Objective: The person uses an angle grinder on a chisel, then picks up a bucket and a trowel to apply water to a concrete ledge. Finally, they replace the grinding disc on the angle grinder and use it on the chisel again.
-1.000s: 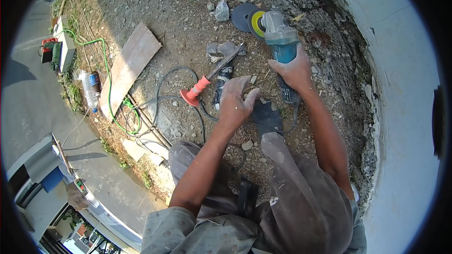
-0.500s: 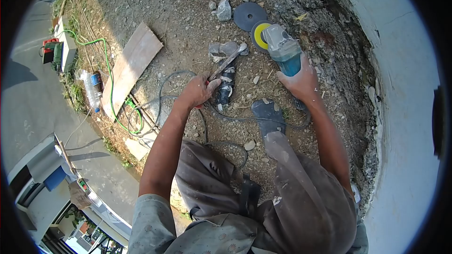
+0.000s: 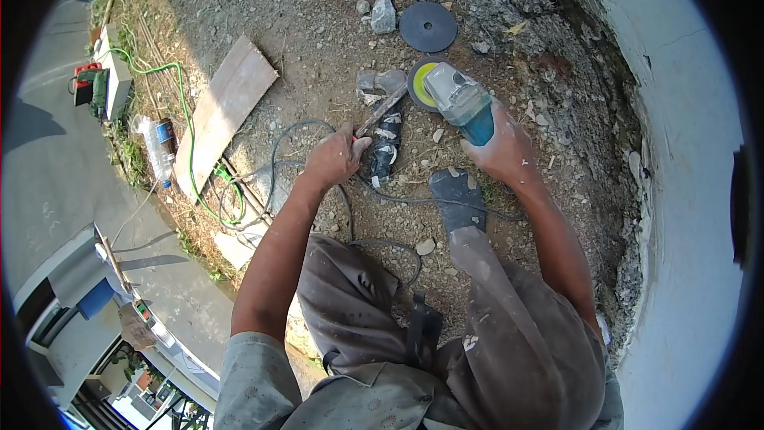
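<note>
My right hand (image 3: pixel 505 147) is wrapped round the teal body of an angle grinder (image 3: pixel 459 91) with a clear grey head. Its yellow-centred grinding disc (image 3: pixel 425 84) meets the tip of a chisel (image 3: pixel 380 114) in this view. The chisel, a narrow dusty metal bar with a bit of red at the grip, is held in my closed left hand (image 3: pixel 334 159). Beneath it on the ground lies a dark object (image 3: pixel 383 147) with white flakes on it. A loose dark disc (image 3: pixel 428 26) rests flat beyond the grinder.
A grey cable (image 3: pixel 414 201) loops over the gravel between my feet, near my dusty boot (image 3: pixel 457 197). A wooden board (image 3: pixel 227 115), green cord (image 3: pixel 183 95) and plastic bottle (image 3: pixel 153 147) lie to the left. Stones (image 3: pixel 383 14) sit ahead. A pale wall (image 3: pixel 684 191) rises at right.
My right hand has brought the grinder left and slightly down, so its disc now reaches the chisel tip. My left hand keeps the chisel in nearly the same place.
</note>
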`<state>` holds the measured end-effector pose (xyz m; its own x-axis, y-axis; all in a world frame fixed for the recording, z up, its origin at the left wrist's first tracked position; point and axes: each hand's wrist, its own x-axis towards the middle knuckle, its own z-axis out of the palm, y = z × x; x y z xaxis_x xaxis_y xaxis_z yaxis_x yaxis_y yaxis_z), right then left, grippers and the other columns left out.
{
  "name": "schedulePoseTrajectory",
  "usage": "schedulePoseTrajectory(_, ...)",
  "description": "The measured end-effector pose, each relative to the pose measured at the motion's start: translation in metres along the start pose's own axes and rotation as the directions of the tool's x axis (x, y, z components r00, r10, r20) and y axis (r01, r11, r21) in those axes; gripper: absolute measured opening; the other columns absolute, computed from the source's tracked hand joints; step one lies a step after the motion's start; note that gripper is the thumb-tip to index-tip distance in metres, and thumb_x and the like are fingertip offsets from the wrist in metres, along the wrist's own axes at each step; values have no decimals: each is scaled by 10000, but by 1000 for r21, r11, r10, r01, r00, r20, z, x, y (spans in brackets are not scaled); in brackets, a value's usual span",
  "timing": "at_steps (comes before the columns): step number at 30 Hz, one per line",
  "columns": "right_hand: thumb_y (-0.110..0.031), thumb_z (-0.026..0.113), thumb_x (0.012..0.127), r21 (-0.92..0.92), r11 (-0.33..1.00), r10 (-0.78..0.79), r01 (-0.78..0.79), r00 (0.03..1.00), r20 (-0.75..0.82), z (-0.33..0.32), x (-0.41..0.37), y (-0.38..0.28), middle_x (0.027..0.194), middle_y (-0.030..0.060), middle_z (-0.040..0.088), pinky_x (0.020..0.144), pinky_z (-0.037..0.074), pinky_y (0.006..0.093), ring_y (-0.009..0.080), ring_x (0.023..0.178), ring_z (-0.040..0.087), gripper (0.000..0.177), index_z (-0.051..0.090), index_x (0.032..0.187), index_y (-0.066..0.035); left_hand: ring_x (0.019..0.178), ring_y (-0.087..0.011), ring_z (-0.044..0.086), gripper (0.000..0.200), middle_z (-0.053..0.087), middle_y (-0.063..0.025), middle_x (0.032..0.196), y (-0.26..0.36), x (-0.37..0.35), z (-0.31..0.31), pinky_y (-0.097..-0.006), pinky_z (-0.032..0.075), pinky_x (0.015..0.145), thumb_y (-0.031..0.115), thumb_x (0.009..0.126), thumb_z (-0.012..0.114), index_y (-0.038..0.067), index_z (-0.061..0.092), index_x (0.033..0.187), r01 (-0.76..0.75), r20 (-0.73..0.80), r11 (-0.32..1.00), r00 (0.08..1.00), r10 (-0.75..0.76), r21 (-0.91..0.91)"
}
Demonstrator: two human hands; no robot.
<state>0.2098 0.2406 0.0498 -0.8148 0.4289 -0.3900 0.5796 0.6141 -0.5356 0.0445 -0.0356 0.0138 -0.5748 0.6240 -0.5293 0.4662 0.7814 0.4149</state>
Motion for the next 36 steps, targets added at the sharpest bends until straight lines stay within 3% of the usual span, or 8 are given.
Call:
schedulePoseTrajectory(9,-297,749,762,-5,999,-55,54,997,-61,11,0,5,1178,264,657,916,533,497,425,1077,655,779,426,1399,12,869,-479,663,463,670,-286,874,-4,2,6,-553,516,735,453,1029,478,-11,485,1019,4,10,998,1000,-5,61)
schedulePoseTrajectory(15,-303,751,747,25,999,-20,20,1000,-8,7,1,2,1086,269,685,880,543,500,442,1005,675,792,423,1402,-1,869,-478,665,465,674,-284,886,-6,3,9,-558,517,731,457,1030,473,-8,479,1028,-7,0,997,1000,7,72)
schedulePoseTrajectory(21,-325,759,731,16,999,40,-39,998,-44,11,11,10,1069,283,687,879,543,492,441,1004,680,810,436,1398,1,914,-492,647,451,669,-288,910,-3,3,6,-555,497,774,433,1026,496,-15,478,1072,35,21,997,999,-36,67)
schedulePoseTrajectory(27,-392,793,716,26,987,160,-159,987,-35,1,12,17,1166,279,653,910,519,487,443,1066,647,859,436,1396,-6,915,-493,646,453,670,-285,918,-4,4,7,-552,496,777,442,1025,497,-8,473,1072,34,35,998,999,-36,57)
schedulePoseTrajectory(36,-296,746,758,39,999,-5,5,1000,-18,18,-8,10,1185,283,651,929,523,490,433,1084,651,806,411,1427,4,924,-493,642,449,663,-287,923,-1,3,3,-549,493,782,436,1026,494,-10,469,1067,45,55,998,997,-47,33)
